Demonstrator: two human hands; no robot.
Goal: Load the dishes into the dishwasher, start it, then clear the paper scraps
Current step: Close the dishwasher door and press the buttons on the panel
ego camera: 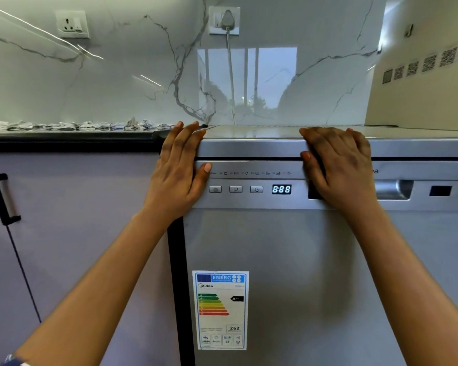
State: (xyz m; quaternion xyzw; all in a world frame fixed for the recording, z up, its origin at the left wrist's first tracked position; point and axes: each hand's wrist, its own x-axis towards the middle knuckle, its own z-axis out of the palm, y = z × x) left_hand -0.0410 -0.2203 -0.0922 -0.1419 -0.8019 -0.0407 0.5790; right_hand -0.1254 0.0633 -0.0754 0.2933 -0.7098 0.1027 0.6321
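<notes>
A silver dishwasher (288,260) fills the middle of the head view with its door closed. Its control strip has three buttons (236,189) and a lit display (281,189) reading 8:88. My left hand (179,170) lies flat over the top left corner of the door, fingers spread, thumb on the panel. My right hand (339,165) rests flat on the door's top edge, just left of the recessed handle (393,190), and it covers part of the panel. Neither hand holds anything. Paper scraps (77,125) lie strewn along the dark countertop at the left. No dishes are visible.
A grey cabinet door with a black handle (3,199) stands left of the dishwasher. The marble backsplash carries a free socket (72,23) and a socket with a plug and cord (226,21). An energy label (220,310) is stuck on the dishwasher door.
</notes>
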